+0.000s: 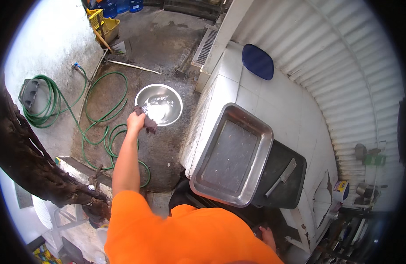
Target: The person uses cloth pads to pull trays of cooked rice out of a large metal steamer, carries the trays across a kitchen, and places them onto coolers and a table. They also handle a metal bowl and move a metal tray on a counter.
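My left arm reaches out to the steel basin (173, 116), which stands on the wet concrete floor with water glinting inside. My left hand (135, 120) is closed on a crumpled dark brown cloth (150, 126) at the basin's near left rim. Whether the cloth touches the rim, I cannot tell. Low beside my body, my right hand (268, 238) hangs below the counter, partly hidden by my orange shirt. Its visible fingers look loosely apart, with nothing seen in them.
On the white tiled counter (295, 110) are a large steel tray (234, 158), a black board (295, 189) bearing a cleaver (282, 176), and a blue lid (258, 61). A green hose (107, 118) loops across the floor. A rough trunk (40, 163) stands at left.
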A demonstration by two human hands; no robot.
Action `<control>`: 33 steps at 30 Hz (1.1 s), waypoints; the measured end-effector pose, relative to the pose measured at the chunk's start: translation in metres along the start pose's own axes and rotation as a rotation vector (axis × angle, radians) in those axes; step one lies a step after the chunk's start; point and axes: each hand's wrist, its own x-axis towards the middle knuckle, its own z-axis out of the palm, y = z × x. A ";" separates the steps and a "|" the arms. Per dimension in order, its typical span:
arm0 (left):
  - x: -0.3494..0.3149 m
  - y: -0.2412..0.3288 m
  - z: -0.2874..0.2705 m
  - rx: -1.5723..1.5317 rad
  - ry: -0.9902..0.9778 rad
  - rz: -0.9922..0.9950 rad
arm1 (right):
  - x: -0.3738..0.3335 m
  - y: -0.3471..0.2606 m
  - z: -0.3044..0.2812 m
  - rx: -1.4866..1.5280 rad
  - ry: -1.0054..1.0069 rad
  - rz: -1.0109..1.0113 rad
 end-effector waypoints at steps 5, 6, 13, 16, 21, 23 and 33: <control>-0.005 -0.034 -0.050 0.116 0.031 0.044 | 0.079 0.028 -0.003 0.070 -0.225 -0.096; -0.001 -0.032 -0.053 0.159 0.055 0.072 | 0.070 0.016 0.005 0.090 -0.180 -0.088; -0.021 0.141 -0.060 0.362 0.097 0.459 | 0.063 0.064 0.012 0.304 -0.131 -0.100; -0.046 0.230 -0.031 0.473 0.188 0.704 | 0.081 0.132 0.010 0.438 -0.136 -0.064; -0.128 0.356 0.034 0.564 0.138 0.812 | 0.074 0.267 0.015 0.746 -0.046 0.045; -0.149 0.391 0.058 0.606 0.141 0.834 | 0.065 0.315 0.027 0.827 -0.034 0.081; -0.319 0.453 0.093 0.565 0.303 0.849 | -0.010 0.523 0.072 1.253 0.086 0.302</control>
